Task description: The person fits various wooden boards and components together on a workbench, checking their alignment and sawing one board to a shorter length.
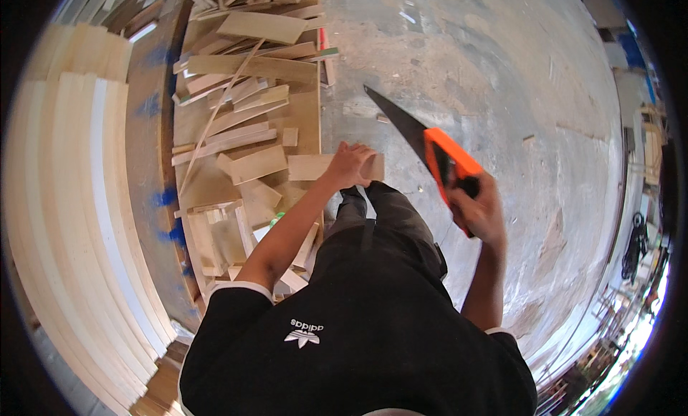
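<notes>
One handsaw (pixel 430 147), two hands, many wooden offcuts (pixel 244 129)

A short, pale wooden board (pixel 315 166) lies flat with its long side running left to right, its right end jutting past the edge of the bench (pixel 308 115) over the concrete floor (pixel 502 93). That free end sits under the left hand (pixel 349 165). The handsaw (pixel 423 147) has a dark, tapering blade and a bright orange handle with black trim; held in the air by the right hand (pixel 479 214), it slants up and away to the left, well clear of the board.
</notes>
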{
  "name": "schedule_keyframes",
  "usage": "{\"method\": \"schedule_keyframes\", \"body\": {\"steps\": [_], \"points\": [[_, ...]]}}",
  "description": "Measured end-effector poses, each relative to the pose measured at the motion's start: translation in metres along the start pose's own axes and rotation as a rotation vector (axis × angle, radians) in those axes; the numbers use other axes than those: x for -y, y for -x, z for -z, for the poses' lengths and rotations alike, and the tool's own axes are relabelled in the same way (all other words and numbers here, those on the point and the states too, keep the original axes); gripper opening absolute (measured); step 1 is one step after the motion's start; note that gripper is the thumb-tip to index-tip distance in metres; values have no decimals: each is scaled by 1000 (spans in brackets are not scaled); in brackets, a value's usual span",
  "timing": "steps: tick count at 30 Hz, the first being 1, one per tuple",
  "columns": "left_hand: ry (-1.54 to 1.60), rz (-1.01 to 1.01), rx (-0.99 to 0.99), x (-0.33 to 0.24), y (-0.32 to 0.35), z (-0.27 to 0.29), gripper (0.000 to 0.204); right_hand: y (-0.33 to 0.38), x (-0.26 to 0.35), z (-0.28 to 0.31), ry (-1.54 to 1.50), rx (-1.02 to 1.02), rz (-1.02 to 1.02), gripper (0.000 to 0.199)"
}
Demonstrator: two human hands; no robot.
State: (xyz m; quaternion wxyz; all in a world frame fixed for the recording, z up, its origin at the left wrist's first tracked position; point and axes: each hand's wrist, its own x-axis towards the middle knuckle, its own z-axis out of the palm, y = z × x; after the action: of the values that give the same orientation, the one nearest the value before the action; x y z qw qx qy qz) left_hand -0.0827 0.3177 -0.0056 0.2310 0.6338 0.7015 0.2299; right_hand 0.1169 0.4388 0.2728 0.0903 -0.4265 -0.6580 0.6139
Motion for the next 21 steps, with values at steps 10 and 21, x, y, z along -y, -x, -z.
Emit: {"method": "schedule_keyframes", "body": {"steps": [10,21], "points": [[-133,86,58,37,27,10,72,-86,-165,-70,75,58,-119,15],[-123,196,118,54,39,26,76,-149,-278,-174,-117,-6,-95,30]]}}
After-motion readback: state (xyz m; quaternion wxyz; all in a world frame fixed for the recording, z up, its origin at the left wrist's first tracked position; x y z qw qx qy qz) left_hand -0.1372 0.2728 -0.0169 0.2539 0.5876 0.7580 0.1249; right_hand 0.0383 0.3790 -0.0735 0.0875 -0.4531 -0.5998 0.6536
